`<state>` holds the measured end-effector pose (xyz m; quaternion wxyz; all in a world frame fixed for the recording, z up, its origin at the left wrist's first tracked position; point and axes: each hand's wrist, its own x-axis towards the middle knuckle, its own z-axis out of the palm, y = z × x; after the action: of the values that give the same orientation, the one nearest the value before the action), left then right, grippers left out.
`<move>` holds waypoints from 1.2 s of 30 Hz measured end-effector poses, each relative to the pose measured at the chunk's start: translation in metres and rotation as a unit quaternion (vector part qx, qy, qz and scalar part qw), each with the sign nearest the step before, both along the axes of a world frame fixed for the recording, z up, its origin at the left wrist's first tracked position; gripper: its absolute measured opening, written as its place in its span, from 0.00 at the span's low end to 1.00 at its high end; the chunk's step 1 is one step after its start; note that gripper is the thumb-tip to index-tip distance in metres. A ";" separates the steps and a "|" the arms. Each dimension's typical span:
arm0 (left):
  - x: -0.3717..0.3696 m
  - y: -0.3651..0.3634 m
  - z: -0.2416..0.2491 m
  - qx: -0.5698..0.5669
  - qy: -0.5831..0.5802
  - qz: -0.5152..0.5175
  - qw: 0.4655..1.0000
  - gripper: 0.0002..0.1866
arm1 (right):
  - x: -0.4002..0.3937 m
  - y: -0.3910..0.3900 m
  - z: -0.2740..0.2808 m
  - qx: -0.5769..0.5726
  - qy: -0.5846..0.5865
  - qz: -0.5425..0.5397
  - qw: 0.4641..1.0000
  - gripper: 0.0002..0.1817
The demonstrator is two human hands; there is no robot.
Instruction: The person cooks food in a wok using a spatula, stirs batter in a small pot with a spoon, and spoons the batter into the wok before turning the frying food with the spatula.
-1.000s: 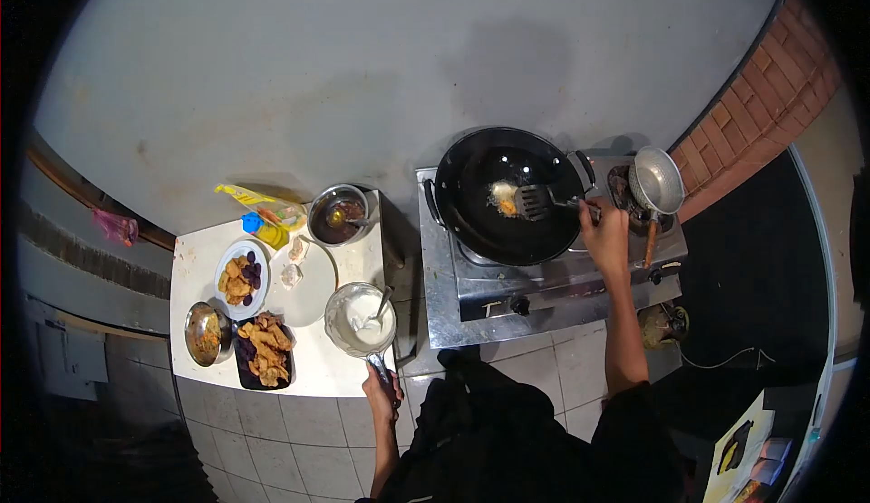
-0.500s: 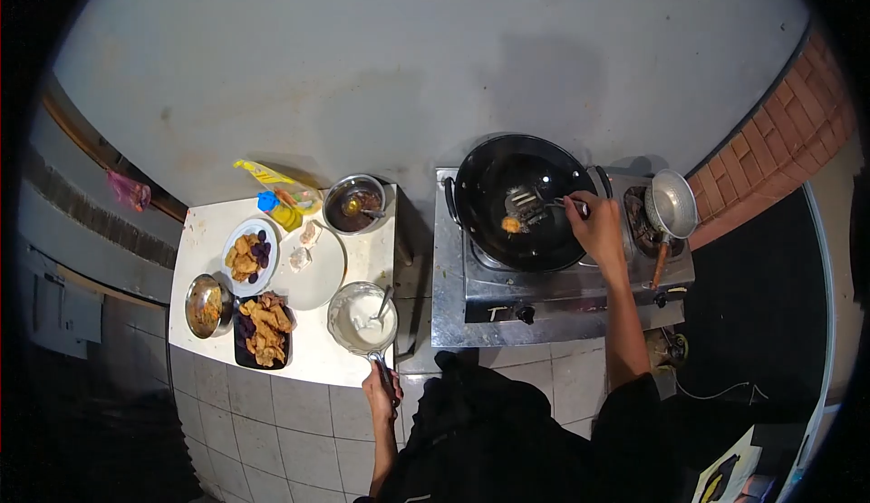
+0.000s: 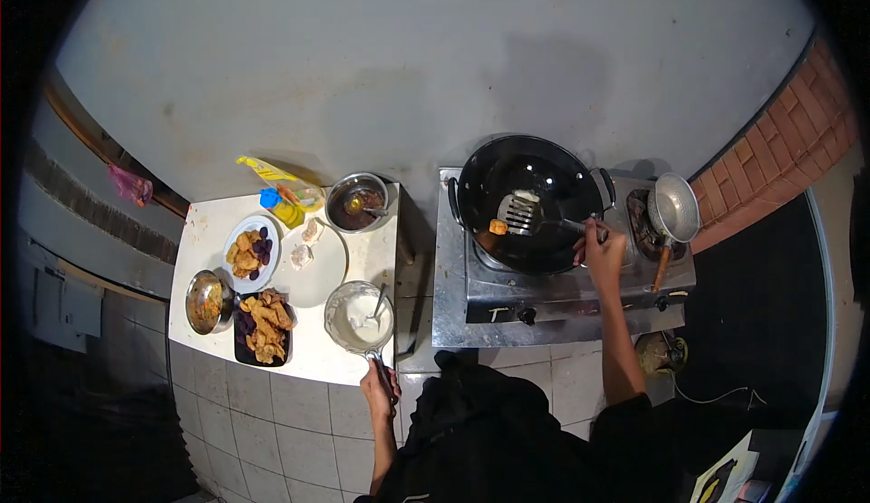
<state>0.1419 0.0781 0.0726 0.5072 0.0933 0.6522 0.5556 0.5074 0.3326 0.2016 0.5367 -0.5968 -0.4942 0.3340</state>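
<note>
My right hand (image 3: 600, 251) is closed around the handle of a slotted spatula (image 3: 520, 215), whose metal blade lies inside a black wok (image 3: 562, 177) on the stove. Beside the blade sits a small golden-brown fried piece (image 3: 497, 227), and a paler piece (image 3: 526, 196) shows just above the slots. With my left hand (image 3: 380, 389) I grip the handle of a saucepan (image 3: 337, 333) at the front right corner of the white table. White batter (image 3: 362, 307) fills its bottom, and a spoon (image 3: 379, 300) leans in it.
A small metal pan (image 3: 674, 197) rests on the right burner of the gas stove (image 3: 580, 308). On the white table (image 3: 317, 364) are a plate with coated pieces (image 3: 319, 287), a plate and black tray (image 3: 237, 349) of fried food, metal bowls (image 3: 352, 181) and a blue-capped bottle (image 3: 288, 213).
The spatula has turned so its slotted blade shows broadside, and my right hand has shifted slightly down. The fried piece has moved a little left. My left hand still holds the saucepan.
</note>
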 end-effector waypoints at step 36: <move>0.014 0.019 -0.007 0.004 0.017 -0.025 1.000 0.33 | -0.020 -0.077 -0.003 -0.005 0.147 -0.072 0.986 0.19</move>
<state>0.1562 0.0970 0.0652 0.5094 0.1211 0.6563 0.5432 0.4873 0.2556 0.1984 0.6232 -0.5778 -0.3638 0.3814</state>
